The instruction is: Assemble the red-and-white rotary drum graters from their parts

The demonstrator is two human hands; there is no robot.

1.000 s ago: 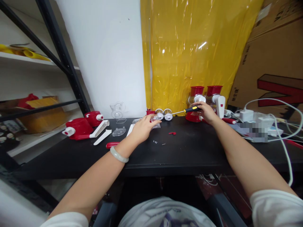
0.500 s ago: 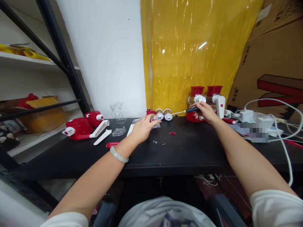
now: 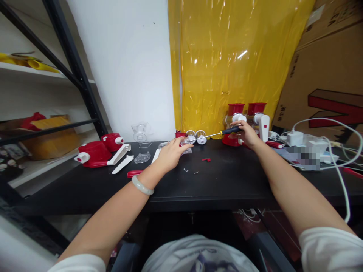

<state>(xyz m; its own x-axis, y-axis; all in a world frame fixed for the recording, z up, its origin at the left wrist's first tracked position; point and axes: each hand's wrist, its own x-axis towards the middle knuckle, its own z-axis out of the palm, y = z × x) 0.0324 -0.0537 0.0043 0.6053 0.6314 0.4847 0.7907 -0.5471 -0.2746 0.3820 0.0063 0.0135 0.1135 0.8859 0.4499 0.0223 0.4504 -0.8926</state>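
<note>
My left hand [image 3: 171,154] is closed on a clear plastic part [image 3: 186,146], holding it on the black tabletop; the fingers partly cover it. My right hand [image 3: 247,135] grips the black and yellow handle of a screwdriver [image 3: 231,130]. Its long metal shaft runs left and its tip meets the clear part beside my left fingertips. Several tiny screws [image 3: 185,170] and a small red piece [image 3: 206,159] lie in front of the hands. Behind the shaft stand two white and metallic cylinders [image 3: 201,137].
On the left lie red housings [image 3: 98,153], a white strip [image 3: 123,164], a clear cover [image 3: 142,158] and a red handle [image 3: 134,173]. Two red-topped devices [image 3: 257,109] stand at the back right. White cables and adapters [image 3: 296,138] spread beyond my right arm. A black shelf rack [image 3: 76,71] borders the left.
The fingers of my right hand have shifted slightly on the screwdriver handle, baring a little more of it. My left hand and the clear part stay in place.
</note>
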